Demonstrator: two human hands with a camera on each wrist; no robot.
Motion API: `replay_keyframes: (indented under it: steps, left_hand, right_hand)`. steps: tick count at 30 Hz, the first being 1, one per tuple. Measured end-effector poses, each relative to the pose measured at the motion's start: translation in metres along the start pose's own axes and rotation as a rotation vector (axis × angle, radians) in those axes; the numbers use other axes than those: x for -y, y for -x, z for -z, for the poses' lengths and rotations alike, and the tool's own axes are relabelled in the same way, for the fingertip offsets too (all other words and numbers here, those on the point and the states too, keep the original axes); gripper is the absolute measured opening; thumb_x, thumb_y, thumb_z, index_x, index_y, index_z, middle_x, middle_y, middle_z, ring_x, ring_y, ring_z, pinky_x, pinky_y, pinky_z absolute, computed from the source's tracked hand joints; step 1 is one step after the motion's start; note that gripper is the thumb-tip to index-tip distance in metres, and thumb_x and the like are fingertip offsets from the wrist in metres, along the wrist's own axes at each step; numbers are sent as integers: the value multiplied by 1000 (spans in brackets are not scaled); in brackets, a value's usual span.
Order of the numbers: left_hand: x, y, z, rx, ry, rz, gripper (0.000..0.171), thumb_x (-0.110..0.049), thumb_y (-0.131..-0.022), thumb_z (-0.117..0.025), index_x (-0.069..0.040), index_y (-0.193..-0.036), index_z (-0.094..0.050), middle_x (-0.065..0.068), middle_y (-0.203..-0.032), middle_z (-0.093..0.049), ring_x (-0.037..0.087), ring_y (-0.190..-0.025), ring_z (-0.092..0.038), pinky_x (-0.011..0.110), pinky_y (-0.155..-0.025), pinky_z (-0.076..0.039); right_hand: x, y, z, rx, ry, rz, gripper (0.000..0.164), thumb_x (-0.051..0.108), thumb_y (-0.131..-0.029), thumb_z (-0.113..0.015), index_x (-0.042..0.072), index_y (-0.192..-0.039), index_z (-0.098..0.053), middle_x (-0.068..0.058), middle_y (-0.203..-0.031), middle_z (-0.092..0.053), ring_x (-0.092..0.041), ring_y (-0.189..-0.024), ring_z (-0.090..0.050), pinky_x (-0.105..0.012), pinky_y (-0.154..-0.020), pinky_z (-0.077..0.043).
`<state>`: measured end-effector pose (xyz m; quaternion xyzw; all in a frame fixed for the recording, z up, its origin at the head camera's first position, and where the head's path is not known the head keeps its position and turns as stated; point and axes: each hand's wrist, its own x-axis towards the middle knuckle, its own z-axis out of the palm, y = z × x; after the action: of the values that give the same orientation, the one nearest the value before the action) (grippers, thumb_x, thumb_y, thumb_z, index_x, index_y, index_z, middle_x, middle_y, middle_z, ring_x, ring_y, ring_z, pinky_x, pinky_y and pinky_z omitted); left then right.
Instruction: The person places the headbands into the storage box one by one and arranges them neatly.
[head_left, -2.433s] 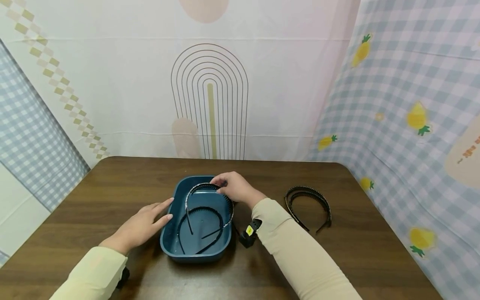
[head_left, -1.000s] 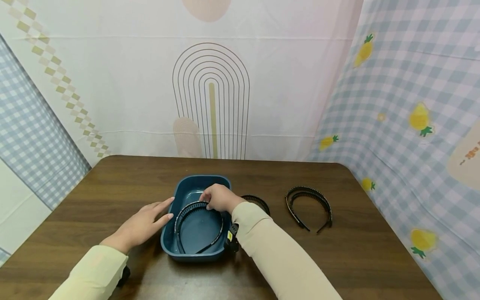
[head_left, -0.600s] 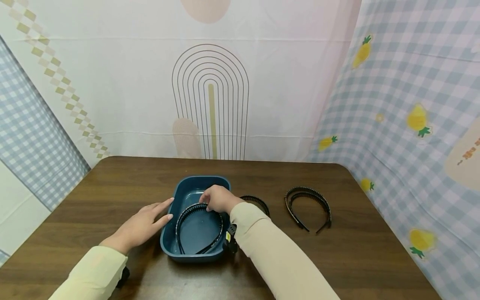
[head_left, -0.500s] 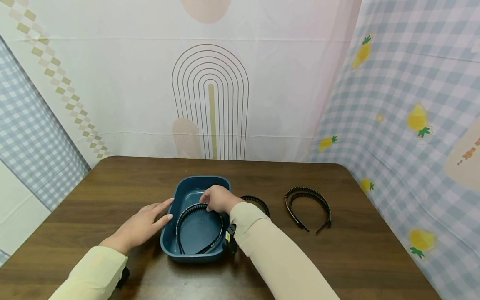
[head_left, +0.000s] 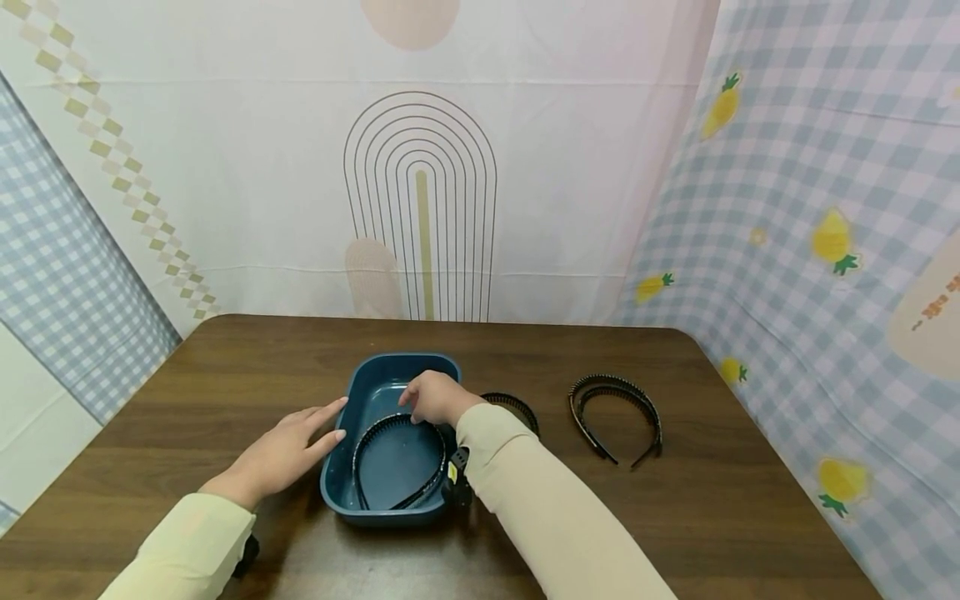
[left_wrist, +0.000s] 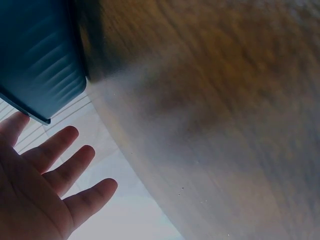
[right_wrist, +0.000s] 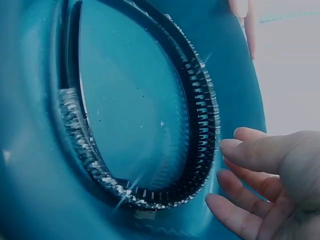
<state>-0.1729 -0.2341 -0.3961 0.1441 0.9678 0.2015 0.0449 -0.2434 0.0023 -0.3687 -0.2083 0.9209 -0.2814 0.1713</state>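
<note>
A blue plastic basin stands on the table. Inside it lie black toothed headbands, two by the look of their stacked ends, the upper headband studded with glittering stones. My right hand hovers over the basin by the top of their arch. In the right wrist view its fingers are loosely bent beside the band, with nothing between them. My left hand touches the basin's left rim with straight, spread fingers, also seen in the left wrist view as fingers at the rim.
To the right of the basin another black headband is partly hidden by my right sleeve. Farther right, nested dark headbands lie on the brown wooden table. A patterned cloth hangs behind the table.
My right hand brought the glittering headband down onto the other one in the basin, then let go; the band has settled slightly lower. The left hand has stayed at the rim.
</note>
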Motion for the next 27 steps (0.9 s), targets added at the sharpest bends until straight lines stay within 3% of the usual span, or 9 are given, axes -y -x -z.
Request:
replay_keyframes:
  steps: [10, 19, 27]
  left_hand:
    - [2, -1, -1, 6, 3, 0, 65, -50, -99, -45, -14, -152, -33, 27, -144, -42, 50, -131, -37, 70, -96, -34]
    - [0, -1, 0, 1, 5, -7, 64, -49, -100, -45, -13, -151, -34, 27, -143, -43, 50, -130, -39, 69, -97, -35]
    - [1, 0, 0, -1, 19, -18, 64, -48, -100, -46, -12, -151, -35, 28, -143, -43, 51, -130, -38, 68, -97, -35]
  right_hand:
    - [0, 2, 7, -5, -7, 39, 29, 1, -87, -69, 7, -115, -71, -4, -96, -65, -15, -89, -58, -27, -73, -50]
    - [-6, 5, 20, -47, -154, 79, 31, 2, -88, -69, 6, -118, -69, -9, -108, -67, -20, -98, -60, -32, -81, -52]
    - [-23, 15, 29, -97, -327, 80, 32, 7, -91, -67, 4, -123, -65, -10, -110, -65, -18, -94, -61, -33, -76, -55]
